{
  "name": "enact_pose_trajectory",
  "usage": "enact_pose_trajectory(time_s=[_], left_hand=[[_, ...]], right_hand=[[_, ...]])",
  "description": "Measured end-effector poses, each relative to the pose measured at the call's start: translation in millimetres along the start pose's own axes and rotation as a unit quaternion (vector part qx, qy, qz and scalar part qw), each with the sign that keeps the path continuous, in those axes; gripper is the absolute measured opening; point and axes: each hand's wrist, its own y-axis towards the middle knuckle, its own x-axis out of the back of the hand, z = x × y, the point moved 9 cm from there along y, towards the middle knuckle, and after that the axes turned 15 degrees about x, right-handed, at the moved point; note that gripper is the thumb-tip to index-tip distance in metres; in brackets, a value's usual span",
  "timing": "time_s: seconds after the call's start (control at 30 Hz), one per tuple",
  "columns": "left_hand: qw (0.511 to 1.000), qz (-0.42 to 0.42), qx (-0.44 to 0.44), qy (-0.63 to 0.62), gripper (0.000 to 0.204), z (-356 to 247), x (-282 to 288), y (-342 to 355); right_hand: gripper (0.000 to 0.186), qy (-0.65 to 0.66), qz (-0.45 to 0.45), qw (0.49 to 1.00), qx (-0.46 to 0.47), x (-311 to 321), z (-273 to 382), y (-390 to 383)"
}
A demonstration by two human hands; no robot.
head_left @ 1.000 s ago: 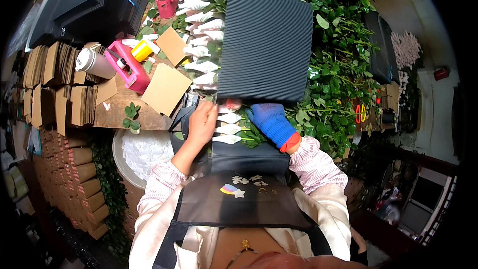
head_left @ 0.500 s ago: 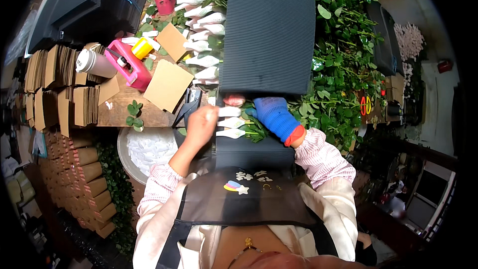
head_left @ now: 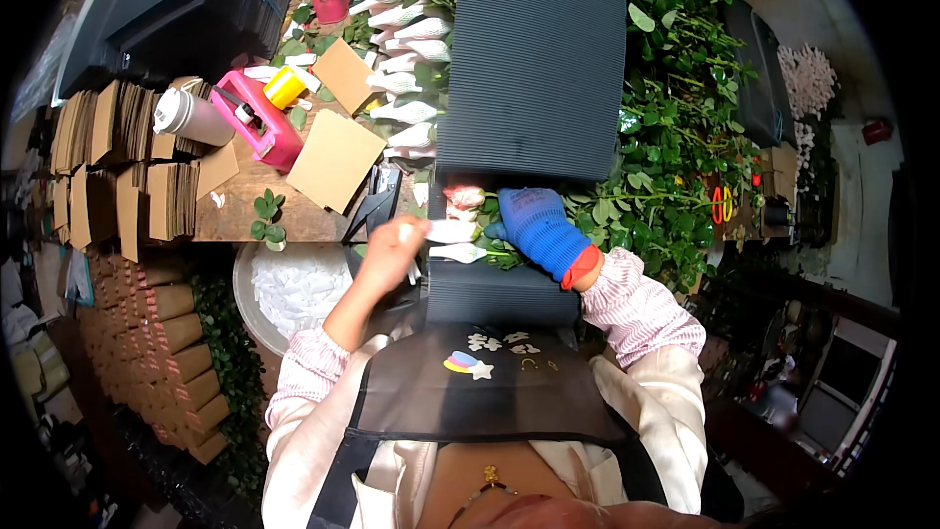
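Your bare left hand is closed in a pinch at the left tip of a white sleeve that lies between your two hands, its wider end toward your right. Your right hand, in a blue knit glove with a red cuff, is bent over green stems just to the right of that sleeve; its fingertips are mostly hidden, so whether it grips them you cannot tell from here. A second white-sleeved bud lies just nearer your body, and a pale pink rose just beyond, between your hands. Under these, a dark ribbed sheet reaches back toward your apron. Below and left of your left hand stands a round basin full of white pieces; just beyond that hand lies a black tool. Beyond both hands, a larger dark ribbed panel covers the middle, with a row of white-sleeved buds along its left edge and dense leafy stems to its right. Farther left of your left hand are a cardboard square, a pink holder and a pale tumbler.
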Motion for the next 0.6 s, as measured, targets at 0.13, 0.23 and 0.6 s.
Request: enact_pose_trajectory(time_s=[0.13, 0.23, 0.6], left_hand=[[0.978, -0.133, -0.16, -0.021, 0.029, -28, 58, -22], [0.994, -0.05, 0.036, 0.091, 0.031, 4, 47, -22], [0.982, 0.08, 0.082, 0.151, 0.028, -18, -25, -26]], right_hand=[[0.06, 0.003, -0.075, 0.997, 0.034, 24, 2, -26], [0.046, 0.043, -0.198, 0.977, 0.07, 63, 21, -70], [0.023, -0.066, 0.022, 0.976, 0.205, -19, 56, -18]])
